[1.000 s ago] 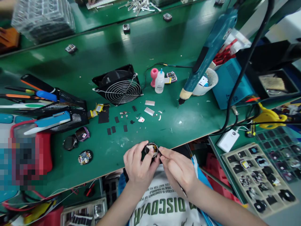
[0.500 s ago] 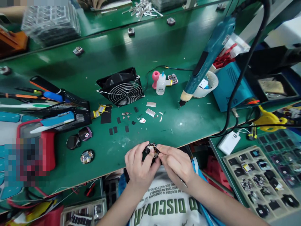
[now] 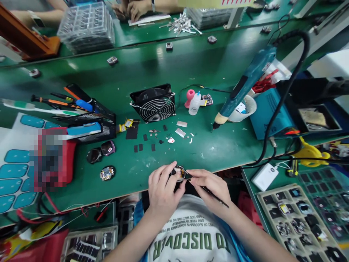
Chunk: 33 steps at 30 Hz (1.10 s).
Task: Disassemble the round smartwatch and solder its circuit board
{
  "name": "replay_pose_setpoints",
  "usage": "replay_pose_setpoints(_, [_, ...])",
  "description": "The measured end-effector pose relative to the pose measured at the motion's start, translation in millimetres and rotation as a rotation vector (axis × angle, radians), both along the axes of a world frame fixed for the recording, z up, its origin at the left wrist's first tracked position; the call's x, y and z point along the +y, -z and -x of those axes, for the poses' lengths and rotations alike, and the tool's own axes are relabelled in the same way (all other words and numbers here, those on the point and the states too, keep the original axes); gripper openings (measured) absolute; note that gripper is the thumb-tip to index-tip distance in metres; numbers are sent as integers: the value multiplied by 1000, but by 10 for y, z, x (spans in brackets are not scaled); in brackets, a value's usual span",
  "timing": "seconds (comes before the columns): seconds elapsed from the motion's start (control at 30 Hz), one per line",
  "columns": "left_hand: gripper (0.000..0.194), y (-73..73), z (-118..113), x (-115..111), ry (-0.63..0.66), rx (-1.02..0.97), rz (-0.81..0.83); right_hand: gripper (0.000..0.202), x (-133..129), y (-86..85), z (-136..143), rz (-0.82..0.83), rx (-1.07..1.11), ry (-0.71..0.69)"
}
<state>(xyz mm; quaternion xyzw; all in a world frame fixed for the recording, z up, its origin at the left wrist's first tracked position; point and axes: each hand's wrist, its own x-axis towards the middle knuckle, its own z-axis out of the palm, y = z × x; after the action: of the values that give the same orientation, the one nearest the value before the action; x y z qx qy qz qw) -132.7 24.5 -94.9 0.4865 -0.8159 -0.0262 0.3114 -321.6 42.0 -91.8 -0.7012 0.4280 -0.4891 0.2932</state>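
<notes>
At the front edge of the green table, my left hand holds a small round watch-like device between thumb and fingers, its open inside facing up. My right hand is closed on a thin dark tool; the tool's tip is at the device's right side. Fingers hide part of the device. Beyond the hands lie small black pads, two pale strips and tiny parts. Another round device rests to the left.
A fan stands mid-table, beside a clear bottle. An electric screwdriver hangs at the right, near a white cup. A tool holder is left. A parts tray sits lower right. Another person's hands are across the table.
The camera view has shifted, so the table items appear further right. My left thumb has moved off the device's inside, and the tool in my right hand shows more of its length.
</notes>
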Motion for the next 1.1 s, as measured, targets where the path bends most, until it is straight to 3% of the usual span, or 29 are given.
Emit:
replay_pose_setpoints(0.1, [13, -25, -31, 6, 16, 27, -65, 16, 19, -49, 13, -16, -35, 39])
replay_pose_setpoints(0.27, [35, -79, -152, -4, 58, 61, -157, 12, 52, -102, 63, -87, -57, 95])
replay_pose_setpoints(0.47, [24, -69, -216, -45, 130, 56, -112, 17, 43, -56, -30, -8, -16, 55])
replay_pose_setpoints(0.67, [13, -32, -124, 4, -26, 6, -20, 22, 25, -30, -116, 51, 23, 41])
replay_pose_setpoints(1.1, [10, 16, -100, -25, -16, 48, 30, 19, 110, -25, -212, 151, 183, 116])
